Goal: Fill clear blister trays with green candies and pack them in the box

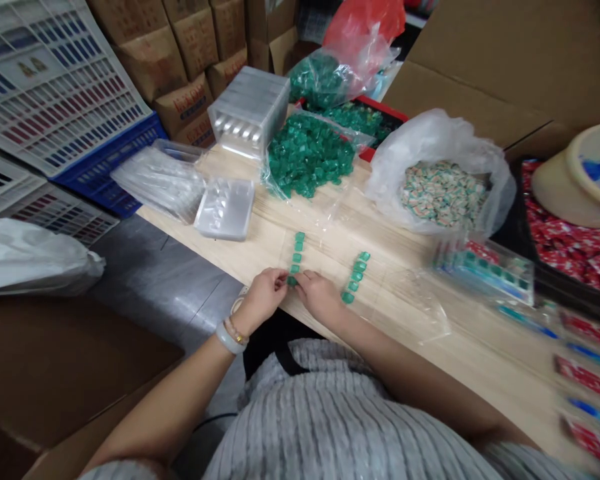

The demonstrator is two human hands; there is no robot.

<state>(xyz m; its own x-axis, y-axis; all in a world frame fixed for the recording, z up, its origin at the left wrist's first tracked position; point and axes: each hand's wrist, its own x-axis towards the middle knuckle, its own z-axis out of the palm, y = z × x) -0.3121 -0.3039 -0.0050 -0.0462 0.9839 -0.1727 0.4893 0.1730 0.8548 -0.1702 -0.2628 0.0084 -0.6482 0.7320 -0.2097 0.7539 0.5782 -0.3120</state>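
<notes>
Had left hand (266, 295) and right hand (318, 295) fingertips at either side of a green square (292, 281), just below frame centre; could not tell pinching from touching; saw its row (297, 258) point up-frame, neither hand clearly nearer.

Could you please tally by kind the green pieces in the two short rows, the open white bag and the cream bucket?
Small green squarish pieces in the two rows: 10 (5 in each)
Open translucent white plastic bag: 1
Round cream plastic bucket: 1
Total: 12
</notes>
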